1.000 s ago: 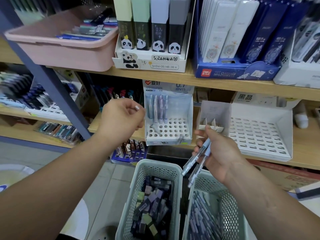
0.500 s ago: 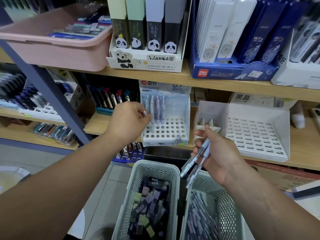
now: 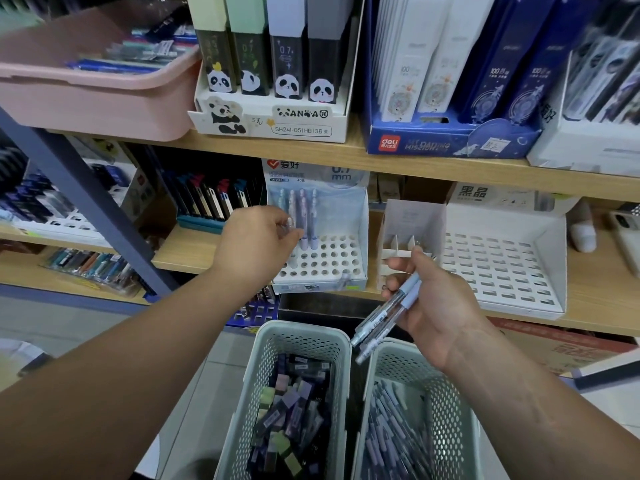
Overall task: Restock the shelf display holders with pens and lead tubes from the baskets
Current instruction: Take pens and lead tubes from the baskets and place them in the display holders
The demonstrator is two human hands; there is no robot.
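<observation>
My left hand (image 3: 255,244) pinches a pen (image 3: 293,251) and holds it upright over the left holes of the white pen display holder (image 3: 341,265), where several pastel pens stand at the back. My right hand (image 3: 436,303) grips a small bundle of blue-grey pens (image 3: 384,315) above the baskets. Below, the left basket (image 3: 277,348) holds lead tubes (image 3: 291,410). The right basket (image 3: 446,403) holds loose pens (image 3: 391,431).
A white slotted holder (image 3: 498,268) with a small divider box (image 3: 408,230) stands to the right on the wooden shelf (image 3: 588,299). The upper shelf carries a pink tub (image 3: 90,98), a panda lead box (image 3: 273,123) and a blue Deli box (image 3: 446,143). A grey shelf post (image 3: 86,199) slants at left.
My left hand has moved right and forward to the pen holder, bringing its pen down over the holes. My right hand has kept its bundle in about the same place.
</observation>
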